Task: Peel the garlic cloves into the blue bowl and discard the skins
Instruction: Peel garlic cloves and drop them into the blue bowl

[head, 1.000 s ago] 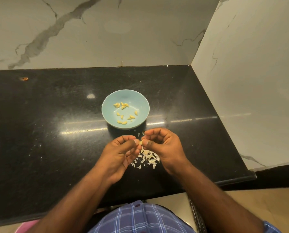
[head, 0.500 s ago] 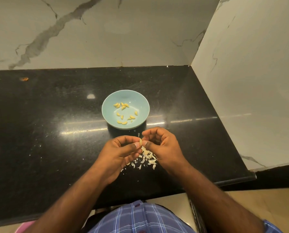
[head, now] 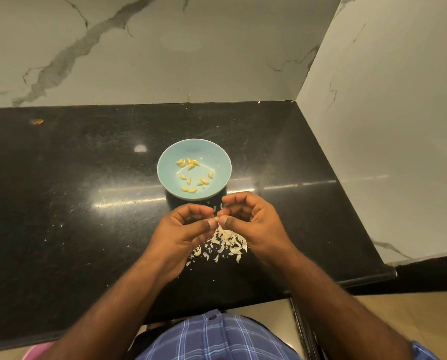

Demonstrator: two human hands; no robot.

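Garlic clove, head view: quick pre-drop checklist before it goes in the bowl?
1. Garlic clove pinched between left hand and right hand: ok.
2. Clove fully peeled: cannot tell, fingers cover most of it.
3. Blue bowl upright, just beyond the hands: ok.
4. Bowl free of skins: cannot tell.
5. Skins discarded: not ok, piled on the black counter under the hands.

No readable text, labels or numbers, blue bowl (head: 165, 162) seemingly unmarked, counter (head: 61, 203) bare of print
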